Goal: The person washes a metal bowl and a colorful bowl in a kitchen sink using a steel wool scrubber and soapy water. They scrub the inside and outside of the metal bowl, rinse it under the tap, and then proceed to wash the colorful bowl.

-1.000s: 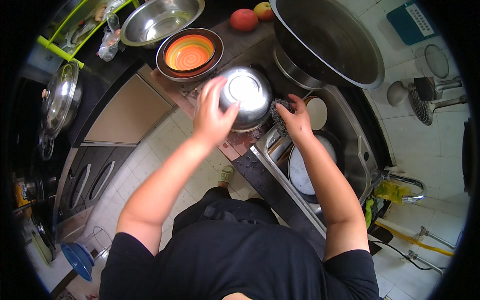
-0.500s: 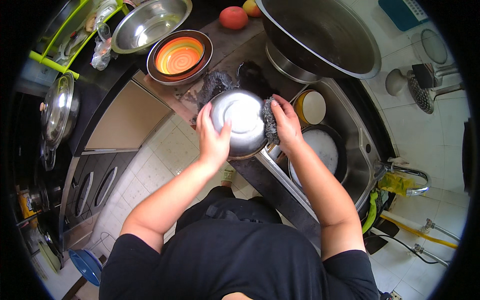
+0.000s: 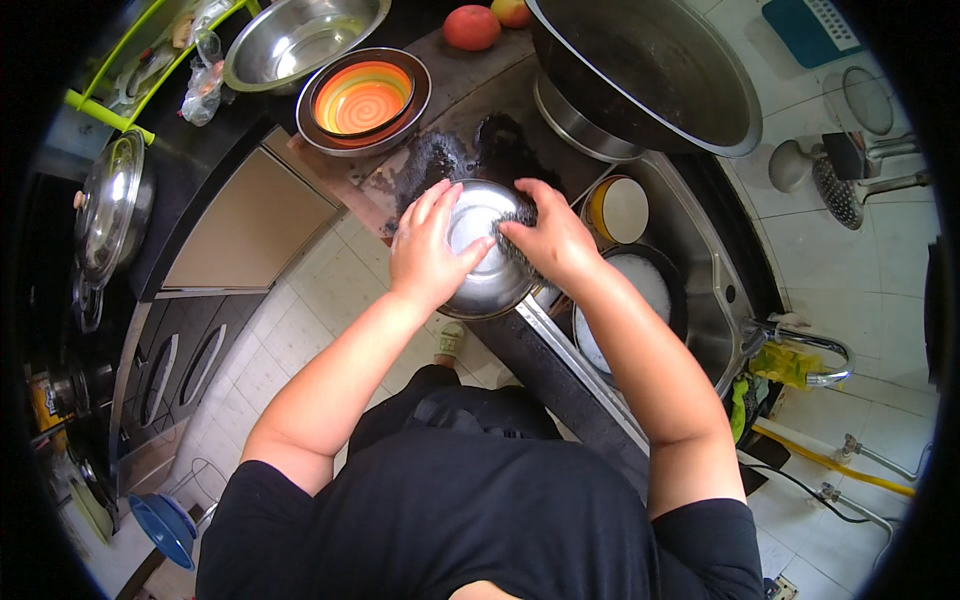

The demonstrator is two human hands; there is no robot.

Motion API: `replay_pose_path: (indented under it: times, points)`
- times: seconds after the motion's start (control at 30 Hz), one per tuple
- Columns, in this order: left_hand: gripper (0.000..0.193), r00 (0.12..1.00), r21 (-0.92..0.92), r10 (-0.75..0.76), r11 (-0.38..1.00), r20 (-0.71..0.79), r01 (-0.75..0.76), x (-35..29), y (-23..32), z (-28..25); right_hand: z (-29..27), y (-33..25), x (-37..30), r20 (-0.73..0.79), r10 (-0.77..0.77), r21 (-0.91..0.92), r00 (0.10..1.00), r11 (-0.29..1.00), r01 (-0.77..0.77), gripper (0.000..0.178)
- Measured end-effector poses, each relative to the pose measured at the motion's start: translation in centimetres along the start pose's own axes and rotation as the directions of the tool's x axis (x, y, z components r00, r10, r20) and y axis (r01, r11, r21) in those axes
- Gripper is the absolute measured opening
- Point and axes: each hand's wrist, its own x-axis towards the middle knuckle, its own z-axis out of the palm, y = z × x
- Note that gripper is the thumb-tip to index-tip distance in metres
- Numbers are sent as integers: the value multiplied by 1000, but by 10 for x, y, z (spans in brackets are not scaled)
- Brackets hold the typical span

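A shiny metal bowl (image 3: 472, 212) is held upside down at the counter's edge, its round base facing up. My left hand (image 3: 430, 250) grips its left side, the thumb lying over the base. Pressed against the right part of the base is a dark steel wool scrubber (image 3: 515, 243), held in my right hand (image 3: 558, 243) and partly hidden by the fingers. To the right, in the metal sink (image 3: 712, 300), sit a round dark pan (image 3: 640, 285) with whitish, foamy liquid and a yellow bowl with a white inside (image 3: 626, 210).
Behind the bowl are wet dark patches on the counter (image 3: 440, 150). Orange striped bowls (image 3: 362, 98), a metal basin (image 3: 300, 50) and a red round fruit (image 3: 471, 28) stand farther back. A large basin (image 3: 650, 75) overhangs the sink's far end; a faucet (image 3: 815, 345) is at right.
My right hand has moved the scrubber from the bowl's right edge inward onto its base. My left hand has shifted slightly, still holding the bowl.
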Motion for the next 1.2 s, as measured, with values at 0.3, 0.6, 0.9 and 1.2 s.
replay_pose_path:
  times: [0.3, 0.6, 0.9, 1.2]
  points:
    - [69, 997, 22, 39, 999, -65, -38, -13, 3, 1, -6, 19, 13, 215, -11, 26, 977, 1000, 6, 77]
    - [68, 996, 17, 13, 1000, -89, -12, -19, 5, -3, -20, 14, 19, 254, -16, 64, 967, 998, -1, 77]
    - [88, 988, -77, -154, 985, 20, 155, -4, -5, -3, -27, -14, 46, 204, -135, -333, 970, 922, 198, 67]
    - [95, 995, -69, -85, 994, 53, 88, -12, 5, 3, -21, 49, 75, 49, -145, 158, 988, 978, 136, 58]
